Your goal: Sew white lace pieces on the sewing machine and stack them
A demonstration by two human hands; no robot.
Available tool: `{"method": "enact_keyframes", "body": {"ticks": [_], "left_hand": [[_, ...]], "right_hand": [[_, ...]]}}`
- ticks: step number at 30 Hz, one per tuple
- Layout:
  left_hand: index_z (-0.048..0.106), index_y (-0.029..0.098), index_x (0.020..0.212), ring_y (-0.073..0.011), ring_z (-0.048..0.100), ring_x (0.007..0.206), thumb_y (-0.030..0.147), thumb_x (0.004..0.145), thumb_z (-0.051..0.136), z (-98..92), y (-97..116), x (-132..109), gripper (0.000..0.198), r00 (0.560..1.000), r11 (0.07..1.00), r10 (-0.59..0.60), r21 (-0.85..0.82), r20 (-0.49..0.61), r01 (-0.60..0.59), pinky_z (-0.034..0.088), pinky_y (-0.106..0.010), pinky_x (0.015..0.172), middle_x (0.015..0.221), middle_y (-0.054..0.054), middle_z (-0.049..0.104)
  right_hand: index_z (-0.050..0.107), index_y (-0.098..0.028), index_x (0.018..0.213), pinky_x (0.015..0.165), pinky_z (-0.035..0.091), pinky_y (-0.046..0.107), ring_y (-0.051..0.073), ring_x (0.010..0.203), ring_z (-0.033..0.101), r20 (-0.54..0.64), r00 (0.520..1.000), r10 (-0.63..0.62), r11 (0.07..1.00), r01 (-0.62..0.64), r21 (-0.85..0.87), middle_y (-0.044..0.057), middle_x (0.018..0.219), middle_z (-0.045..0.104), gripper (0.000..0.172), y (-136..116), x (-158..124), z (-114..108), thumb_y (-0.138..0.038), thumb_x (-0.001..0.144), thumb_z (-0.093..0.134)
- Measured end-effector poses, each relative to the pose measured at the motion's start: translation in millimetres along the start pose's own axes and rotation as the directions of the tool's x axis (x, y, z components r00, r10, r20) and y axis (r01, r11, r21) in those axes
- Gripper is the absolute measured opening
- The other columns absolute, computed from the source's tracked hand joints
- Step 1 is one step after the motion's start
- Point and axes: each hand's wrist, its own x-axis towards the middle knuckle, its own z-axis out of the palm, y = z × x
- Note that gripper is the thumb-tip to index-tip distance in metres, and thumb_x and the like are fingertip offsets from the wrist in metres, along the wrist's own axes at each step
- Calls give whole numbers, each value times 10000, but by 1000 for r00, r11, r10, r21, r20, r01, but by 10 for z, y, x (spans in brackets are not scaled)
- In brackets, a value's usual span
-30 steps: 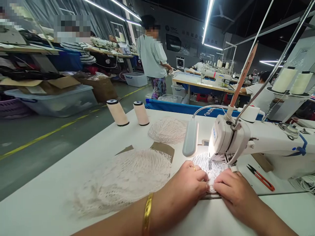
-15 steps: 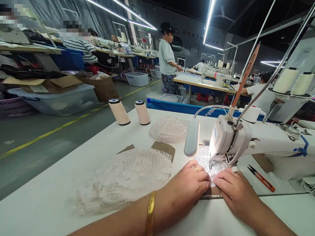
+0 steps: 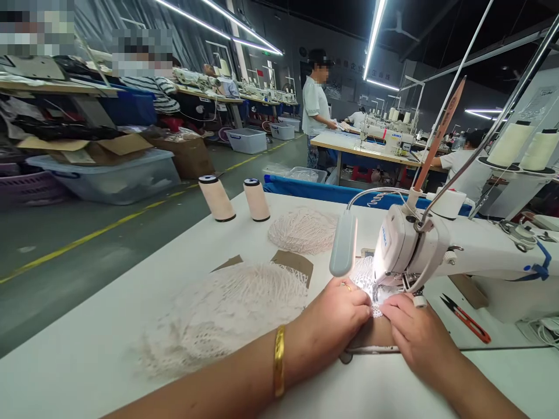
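Across the white surface [image 3: 65, 361], lace [image 3: 364, 274] lies beneath the sewing machine [image 3: 404, 241]. The left hand [image 3: 343, 307] and right hand [image 3: 414, 325] angle inward at the lace's near end — palms down, fingers bent and touching it, any pinch hidden — with red snips [image 3: 463, 316] near the right.

Lace cloth [image 3: 363, 271], rough openwork — bangle [image 3: 279, 361], glossy metal — tabletop [image 3: 109, 326], smooth

The lace [image 3: 363, 274] under the sewing machine [image 3: 393, 241] is gleaming white in an open net pattern, and the machine is showing white with blue lettering. The spools [image 3: 217, 201] are looking pale peach with black ends, the scissors [image 3: 474, 326] are showing orange-red handles, and the bracelet [image 3: 279, 362] is shining gold.
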Motion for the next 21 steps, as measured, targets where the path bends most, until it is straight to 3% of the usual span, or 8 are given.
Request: {"method": "enact_keyframes", "body": {"ticks": [9, 21], "left_hand": [[739, 188, 869, -202, 574, 804, 183, 1028, 477, 119, -164, 62, 307, 998, 997, -60, -49, -1, 59, 434, -352, 877, 861, -39, 707], [753, 191, 913, -208, 638, 864, 116, 1027, 486, 90, -124, 53, 300, 999, 998, -50, 31, -11, 51, 405, -369, 863, 901, -45, 726]], "right_hand": [[682, -243, 1248, 748, 577, 359, 257, 946, 688, 2, 998, 68, 997, -68, -43, 103, 1209, 731, 474, 37, 3, 32, -25, 879, 479], [677, -220, 1346, 840, 639, 441, 299, 1060, 701, -16, 993, 116, 991, -117, -70, 142, 1229, 739, 469, 7, 17, 37, -91, 987, 405]]}}
